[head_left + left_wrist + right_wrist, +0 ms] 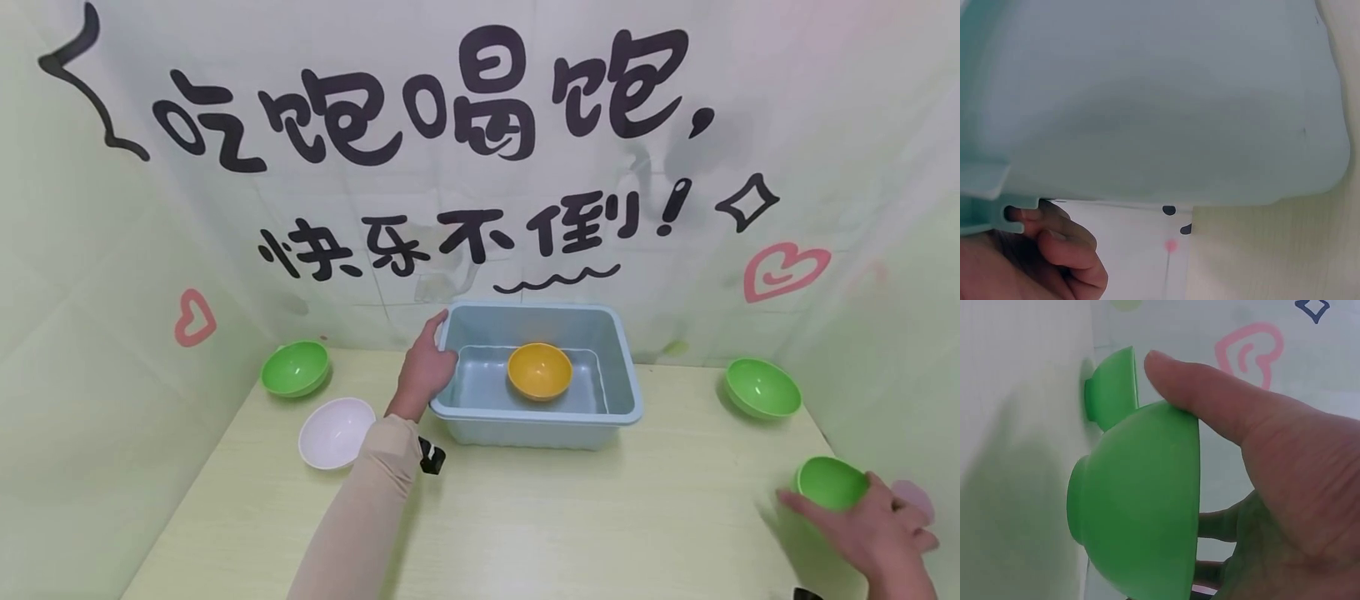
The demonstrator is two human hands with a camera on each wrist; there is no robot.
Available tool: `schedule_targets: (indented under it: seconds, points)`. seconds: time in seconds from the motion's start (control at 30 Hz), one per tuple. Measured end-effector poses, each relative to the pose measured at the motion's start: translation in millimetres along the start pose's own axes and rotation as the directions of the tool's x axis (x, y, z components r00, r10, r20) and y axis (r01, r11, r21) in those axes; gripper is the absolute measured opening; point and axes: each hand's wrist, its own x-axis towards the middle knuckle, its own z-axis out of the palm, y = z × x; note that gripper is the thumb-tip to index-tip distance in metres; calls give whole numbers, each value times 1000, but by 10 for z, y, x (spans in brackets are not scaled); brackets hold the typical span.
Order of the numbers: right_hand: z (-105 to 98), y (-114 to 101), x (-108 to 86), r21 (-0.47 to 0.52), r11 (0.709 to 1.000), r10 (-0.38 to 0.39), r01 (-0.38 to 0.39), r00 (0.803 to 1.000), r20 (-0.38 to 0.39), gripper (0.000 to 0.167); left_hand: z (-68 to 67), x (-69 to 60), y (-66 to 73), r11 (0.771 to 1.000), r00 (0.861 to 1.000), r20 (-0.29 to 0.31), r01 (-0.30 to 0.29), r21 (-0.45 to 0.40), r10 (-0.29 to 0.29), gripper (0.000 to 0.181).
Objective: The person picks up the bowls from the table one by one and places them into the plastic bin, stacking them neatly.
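While the left hand (429,371) grips the basin (536,433) by its left rim, the right hand (873,521) grasps a green bowl (831,482) at the table's far right, near a second green bowl (763,389). Yellow bowl (540,372) inside basin; white bowl (336,435) left of basin.

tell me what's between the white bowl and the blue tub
The left sleeve crosses that gap, with a small black piece at its cuff; the left hand holds the rim of the blue tub. The head view shows this.
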Motion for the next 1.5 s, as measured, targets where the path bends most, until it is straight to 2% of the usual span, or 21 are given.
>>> schedule_targets:
  seconds: [0.33, 0.63, 0.9, 1.23, 1.5]
  points:
    - [-266, -236, 75, -10, 999, -41, 40, 996, -77, 136, 4, 1, 14, 1000, 1000, 8, 0, 0, 0, 76]
    - [-507, -470, 105, 20, 987, -153, 158, 976, -154, 131, -3, 2, 1, 1000, 1000, -4, -10, 5, 10, 75]
    - [-597, -671, 122, 23, 969, -239, 246, 956, -171, 129, 8, 11, -13, 1000, 1000, 2, -4, 4, 4, 76]
    - [-643, -1053, 102, -11, 946, -319, 324, 925, -207, 123, 11, 20, -3, 1000, 1000, 3, 7, -8, -7, 76]
    - [-711, -1321, 166, -27, 924, -379, 381, 904, -196, 122, 18, 22, -14, 1000, 1000, -7, -5, -1, 5, 76]
